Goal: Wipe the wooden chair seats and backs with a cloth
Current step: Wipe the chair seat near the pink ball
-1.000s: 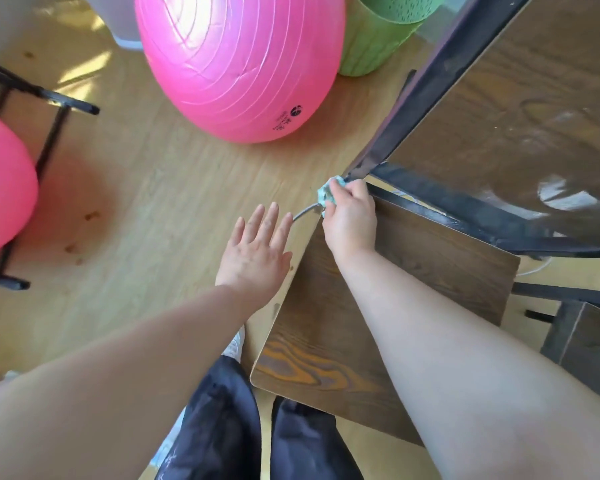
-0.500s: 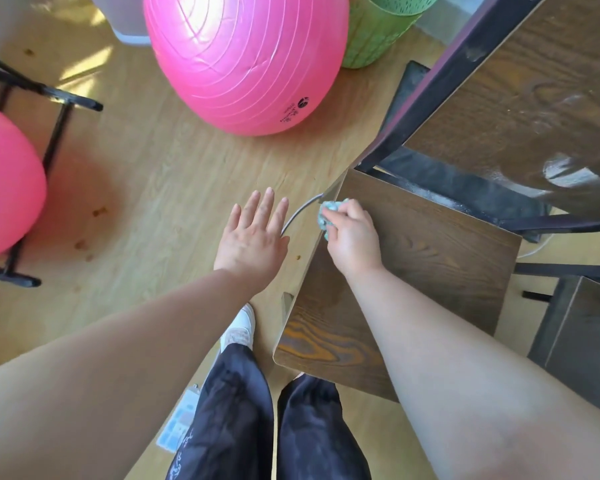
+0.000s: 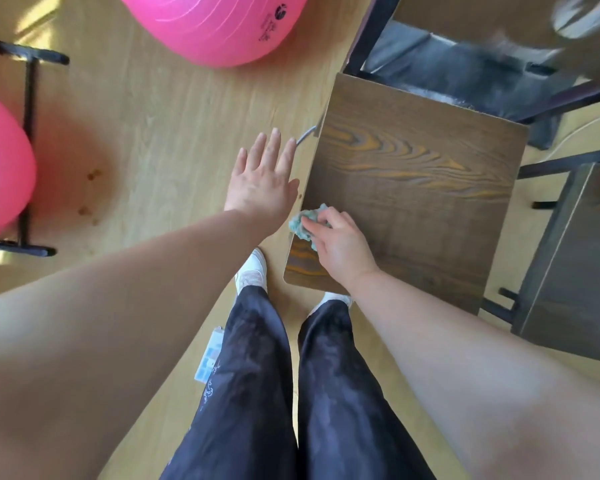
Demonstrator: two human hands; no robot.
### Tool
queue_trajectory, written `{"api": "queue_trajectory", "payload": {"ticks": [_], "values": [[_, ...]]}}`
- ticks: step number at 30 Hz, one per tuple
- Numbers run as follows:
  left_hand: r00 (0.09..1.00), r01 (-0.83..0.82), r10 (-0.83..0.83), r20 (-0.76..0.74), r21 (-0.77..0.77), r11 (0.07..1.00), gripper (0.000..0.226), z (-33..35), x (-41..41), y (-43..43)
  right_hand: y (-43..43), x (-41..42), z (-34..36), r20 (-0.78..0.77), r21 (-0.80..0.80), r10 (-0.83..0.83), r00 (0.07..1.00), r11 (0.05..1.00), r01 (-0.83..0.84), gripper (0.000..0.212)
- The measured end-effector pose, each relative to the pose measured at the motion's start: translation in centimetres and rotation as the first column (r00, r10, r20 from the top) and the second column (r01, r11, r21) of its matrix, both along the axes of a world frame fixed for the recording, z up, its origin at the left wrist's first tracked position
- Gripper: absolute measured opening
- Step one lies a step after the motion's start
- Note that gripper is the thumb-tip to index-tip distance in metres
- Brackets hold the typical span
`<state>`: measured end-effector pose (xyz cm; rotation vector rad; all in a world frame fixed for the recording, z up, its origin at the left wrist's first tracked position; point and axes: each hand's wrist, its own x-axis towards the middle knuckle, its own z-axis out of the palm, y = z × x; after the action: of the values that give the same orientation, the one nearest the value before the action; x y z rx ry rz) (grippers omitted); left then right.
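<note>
A dark wooden chair seat [image 3: 413, 188] with orange grain fills the middle right of the head view. My right hand [image 3: 340, 244] grips a small light-blue cloth [image 3: 303, 223] and holds it against the seat's left edge, near the front corner. My left hand [image 3: 262, 174] hovers flat with spread fingers over the floor, just left of the seat and apart from it. A grey metal chair leg [image 3: 305, 135] pokes out beyond my left fingertips.
Two pink exercise balls [image 3: 215, 22] [image 3: 0, 164] lie on the wooden floor, one in a black stand [image 3: 28, 109]. A table with a black frame [image 3: 364, 36] stands behind the chair. Another dark seat [image 3: 575, 258] is at right. My legs and white shoes are below.
My right hand has slid the cloth along the seat's left edge from the back corner toward the front. The camera has tilted down, and my left hand stayed open beside the seat.
</note>
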<state>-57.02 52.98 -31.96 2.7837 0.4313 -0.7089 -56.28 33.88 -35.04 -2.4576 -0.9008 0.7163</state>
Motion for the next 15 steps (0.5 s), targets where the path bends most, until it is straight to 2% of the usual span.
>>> {"api": "queue_trajectory", "payload": {"ticks": [4, 7, 9, 11, 13, 15], "values": [[0.999, 0.026, -0.027, -0.018, -0.025, 0.999, 0.063, -0.2, -0.5, -1.6, -2.2, -2.7, 0.2, -0.009, -0.040, 0.067, 0.998, 0.997, -0.067, 0.040], [0.999, 0.054, -0.054, -0.008, -0.032, 0.998, 0.063, 0.3, -0.8, -2.8, -4.3, -4.7, 0.9, -0.031, -0.081, 0.229, 0.973, 0.970, -0.230, 0.044], [0.997, 0.074, -0.074, -0.009, -0.027, 0.997, 0.063, 0.7, -0.9, -3.5, -5.5, -5.5, 1.5, -0.143, -0.109, 0.305, 0.941, 0.941, -0.322, 0.043], [0.996, 0.088, -0.088, -0.017, -0.019, 0.996, 0.064, 1.2, -1.0, -4.1, -6.5, -6.0, 2.3, -0.253, -0.148, 0.311, 0.916, 0.923, -0.355, 0.042], [0.995, 0.098, -0.099, -0.023, -0.011, 0.995, 0.064, 1.9, -1.0, -4.7, -7.3, -6.1, 3.4, -0.288, -0.096, 0.177, 0.941, 0.973, -0.212, 0.039], [0.993, 0.112, -0.112, -0.024, -0.008, 0.994, 0.064, 2.6, -1.0, -5.5, -7.9, -5.3, 4.8, -0.311, -0.017, -0.055, 0.949, 0.998, 0.053, 0.036]]}}
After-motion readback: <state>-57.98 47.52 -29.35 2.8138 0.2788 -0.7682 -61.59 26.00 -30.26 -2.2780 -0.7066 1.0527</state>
